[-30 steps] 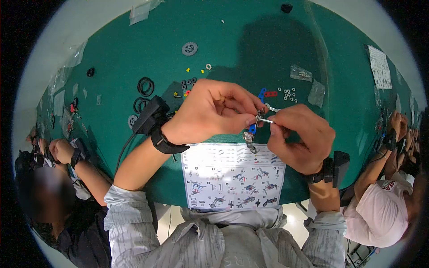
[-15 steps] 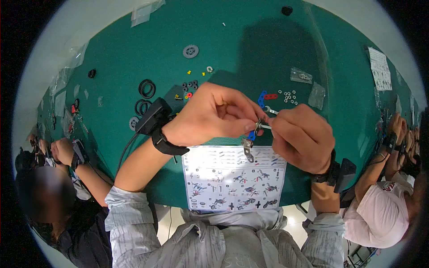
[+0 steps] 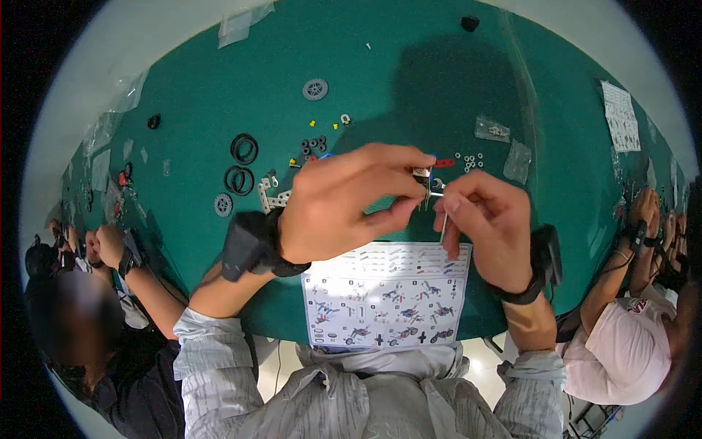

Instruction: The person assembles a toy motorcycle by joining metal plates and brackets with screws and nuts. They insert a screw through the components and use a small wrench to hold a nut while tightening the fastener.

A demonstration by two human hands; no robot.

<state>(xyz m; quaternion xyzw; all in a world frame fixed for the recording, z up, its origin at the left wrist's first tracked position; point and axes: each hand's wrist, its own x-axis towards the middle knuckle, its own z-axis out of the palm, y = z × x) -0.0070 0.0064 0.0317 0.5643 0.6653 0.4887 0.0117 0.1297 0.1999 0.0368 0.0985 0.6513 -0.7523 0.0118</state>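
My left hand is closed on a small toy-model assembly of metal and blue parts, pinched between thumb and fingers; much of it is hidden. In my right hand is an L-shaped hex key, gripped by thumb and fingers. Its one arm points left and meets the assembly; the other hangs down below my fingers. Behind the hands lies a red perforated strip, with a small spanner partly hidden beside it. Under both hands is a printed instruction sheet.
Black tyres, grey wheels, small black bushings and metal brackets lie left. Several nuts and small plastic bags sit right. Co-workers' hands show at both table sides.
My left hand has rolled over, raising the assembly and turning its hanging metal bracket up out of sight. My right hand has turned, and the hex key's downward arm now shows.
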